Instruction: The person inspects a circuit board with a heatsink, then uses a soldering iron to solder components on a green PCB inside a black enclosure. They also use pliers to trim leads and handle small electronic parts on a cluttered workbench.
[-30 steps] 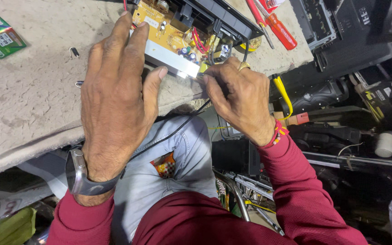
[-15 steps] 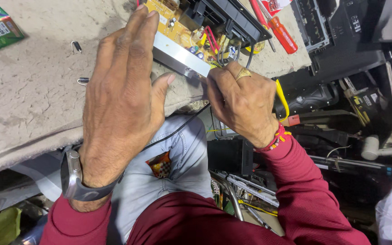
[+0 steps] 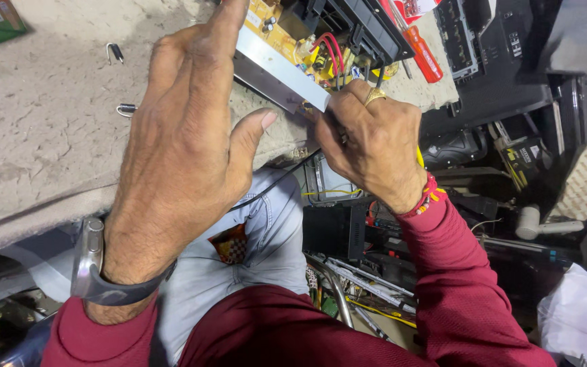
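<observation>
Yellow circuit board (image 3: 276,34) half-hidden behind left hand (image 3: 185,156)

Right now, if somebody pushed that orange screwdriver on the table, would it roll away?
Probably a little. The orange screwdriver has a rounded handle, so it could roll sideways. It lies close to the edge of the table, so a hard push might send it off. The rough, cracked tabletop would likely slow it. It looks stiff, not bendy.
</observation>
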